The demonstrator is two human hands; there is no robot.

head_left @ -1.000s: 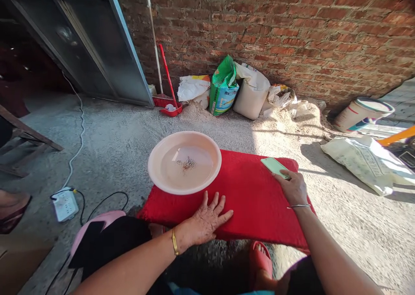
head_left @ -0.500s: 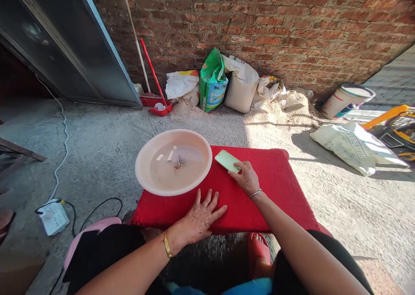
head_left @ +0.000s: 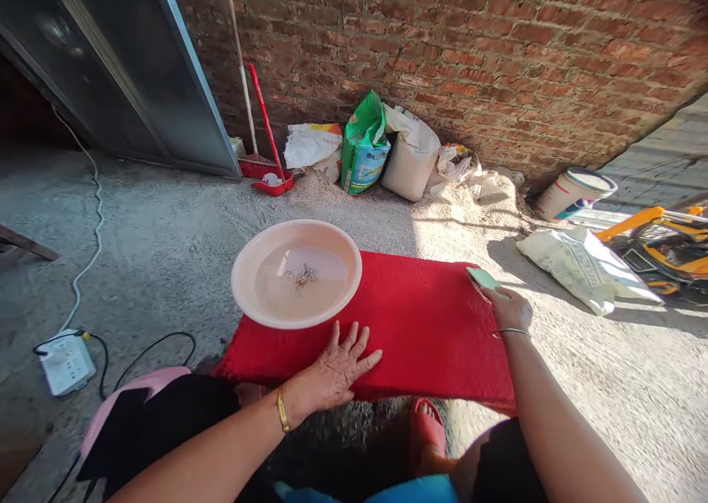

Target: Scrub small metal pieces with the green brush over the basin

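Observation:
My left hand lies flat with fingers spread on the red cloth-covered table. A gold-coloured band circles that wrist. Just ahead of it sits a pale pink basin of clear water, with a patterned mark showing at its bottom. My right hand is at the table's right edge and grips a pale green phone case. The case is tilted and partly covered by my fingers, so only its far end shows. A thin silver bangle is on my right wrist.
Against the brick wall stand a green sack, a white sack and a red dustpan. To the right are a bucket, a flattened sack and a yellow-black machine. A power strip lies at left.
My right hand has carried the green phone case from beside the basin to the table's right edge. The left hand stays on the cloth. The view has shifted slightly.

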